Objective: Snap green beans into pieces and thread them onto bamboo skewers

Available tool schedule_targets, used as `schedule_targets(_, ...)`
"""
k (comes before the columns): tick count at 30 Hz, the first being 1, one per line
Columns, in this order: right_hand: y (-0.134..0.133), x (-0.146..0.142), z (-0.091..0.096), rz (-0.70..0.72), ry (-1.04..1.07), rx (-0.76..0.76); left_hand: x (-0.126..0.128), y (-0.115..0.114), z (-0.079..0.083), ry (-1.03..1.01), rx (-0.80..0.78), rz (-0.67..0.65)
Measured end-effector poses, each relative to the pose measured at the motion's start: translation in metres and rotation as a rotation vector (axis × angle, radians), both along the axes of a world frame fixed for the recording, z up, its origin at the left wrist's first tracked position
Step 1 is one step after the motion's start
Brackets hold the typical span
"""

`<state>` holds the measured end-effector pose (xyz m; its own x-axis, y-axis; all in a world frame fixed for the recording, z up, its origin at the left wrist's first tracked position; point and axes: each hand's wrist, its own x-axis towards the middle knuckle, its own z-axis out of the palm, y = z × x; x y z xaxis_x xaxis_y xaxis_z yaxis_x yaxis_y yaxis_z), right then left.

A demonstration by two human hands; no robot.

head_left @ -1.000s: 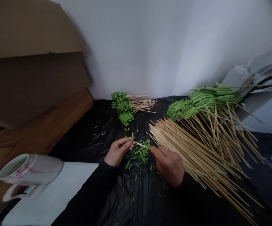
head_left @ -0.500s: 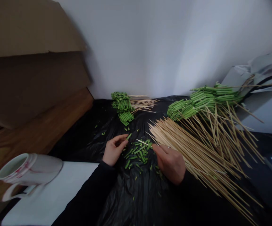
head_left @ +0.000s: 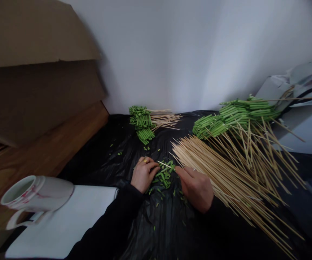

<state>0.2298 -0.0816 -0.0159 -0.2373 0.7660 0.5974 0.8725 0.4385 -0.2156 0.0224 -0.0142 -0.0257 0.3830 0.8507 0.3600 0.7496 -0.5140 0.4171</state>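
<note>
My right hand point(head_left: 195, 187) pinches a thin bamboo skewer point(head_left: 164, 165) whose tip points left over a small heap of cut green stem pieces point(head_left: 164, 175) on black plastic sheeting point(head_left: 161, 224). My left hand point(head_left: 144, 174) rests palm down on the left side of that heap, fingers curled onto the pieces; what they grip is hidden. A large loose pile of bare bamboo skewers point(head_left: 226, 169) fans out just right of my right hand.
Skewered green stems point(head_left: 144, 124) lie at the back centre, and a bigger stack of them point(head_left: 231, 115) at the back right. A white mug point(head_left: 34, 195) lies on a white sheet point(head_left: 64, 224) at the front left. Cardboard point(head_left: 36, 72) leans at the left.
My left hand held up one green piece, then lowered it and moved right onto the heap, fingers curling down. My right hand and its skewer stayed almost in place.
</note>
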Motion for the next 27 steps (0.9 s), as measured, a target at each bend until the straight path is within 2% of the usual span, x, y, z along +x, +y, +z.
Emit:
schedule_targets(4,-0.001,0.0,0.001,0.004,-0.01,-0.001,0.002,0.0,0.0,0.014,-0.032,0.045)
schedule_targets(8,0.0,-0.001,0.003,0.001,-0.012,-0.003,0.002,0.0,0.002,-0.027,-0.038,0.007)
schedule_targets(11,0.0,-0.001,0.003,0.009,0.002,-0.002,0.0,-0.002,0.006,-0.105,-0.06,0.0)
schedule_targets(13,-0.001,0.0,0.003,0.01,0.004,0.002,0.0,-0.004,0.009,-0.233,-0.122,0.035)
schedule_targets(15,-0.001,0.0,0.003,0.013,0.004,0.01,-0.001,-0.006,0.012,-0.441,-0.241,0.072)
schedule_targets(21,-0.001,-0.001,0.002,0.023,-0.001,-0.021,0.002,-0.01,0.015,-1.097,-0.787,0.068)
schedule_targets(23,-0.001,-0.001,0.001,0.022,-0.004,-0.021,0.004,-0.011,0.016,-1.225,-0.894,0.069)
schedule_targets(27,-0.001,-0.002,0.001,0.017,-0.004,-0.023,0.005,-0.012,0.018,-1.329,-0.998,0.064)
